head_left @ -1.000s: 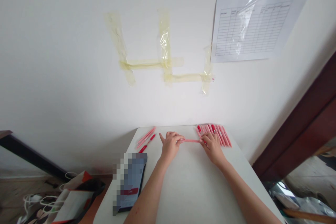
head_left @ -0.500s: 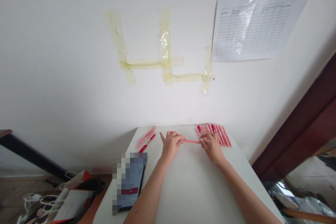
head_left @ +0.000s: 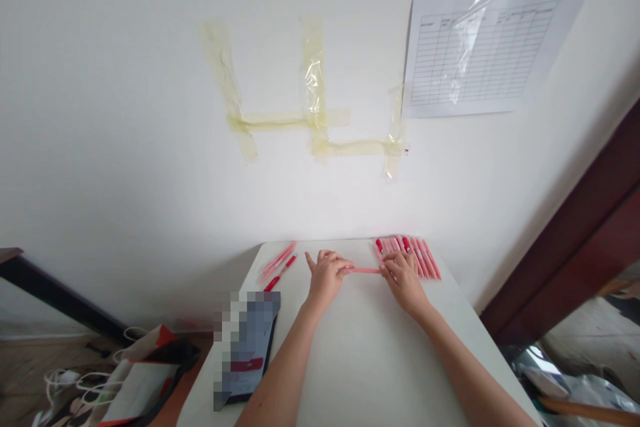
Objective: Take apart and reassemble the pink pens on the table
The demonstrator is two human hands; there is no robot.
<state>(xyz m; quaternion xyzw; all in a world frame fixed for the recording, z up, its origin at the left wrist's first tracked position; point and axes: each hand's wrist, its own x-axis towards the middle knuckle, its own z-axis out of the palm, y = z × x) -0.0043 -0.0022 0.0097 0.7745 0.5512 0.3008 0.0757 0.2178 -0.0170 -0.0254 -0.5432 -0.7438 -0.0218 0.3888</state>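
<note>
The left grip (head_left: 327, 277) and right grip (head_left: 404, 278) are both closed on opposite ends of one pink pen (head_left: 365, 270), which lies crosswise near the far edge of the white surface (head_left: 360, 353). The right grip overlaps a row of red-tipped pink pens (head_left: 407, 257) at the far right corner. A smaller group of pens (head_left: 277, 263) lies toward the far left corner.

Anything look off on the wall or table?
Yes, on the wall above the table: strips of yellowed adhesive tape cross each other with nothing under them, like leftovers from something removed. Creased clear plastic film also hangs loose over the printed grid form. The row of pink pens looks orderly.
</note>
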